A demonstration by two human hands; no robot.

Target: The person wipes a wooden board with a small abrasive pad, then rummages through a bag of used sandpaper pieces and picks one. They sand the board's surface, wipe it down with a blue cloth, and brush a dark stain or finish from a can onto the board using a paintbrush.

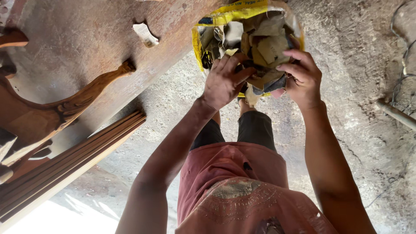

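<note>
A yellow plastic bag [225, 16] stands open on the concrete floor in front of my feet, stuffed with several worn, folded sheets of sandpaper [265, 47] in tan and grey. My left hand [223, 82] reaches into the bag's near side, fingers curled among the sheets. My right hand [301, 78] grips the bag's near right rim together with a grey sheet. What lies under my left palm is hidden.
A reddish wooden board [86, 39] lies on the floor at the left with a torn paper scrap [145, 34] on it. A carved wooden furniture leg [86, 93] and a stack of wooden strips [73, 160] sit beside it. A pipe [396, 113] and wires [403, 52] run along the right.
</note>
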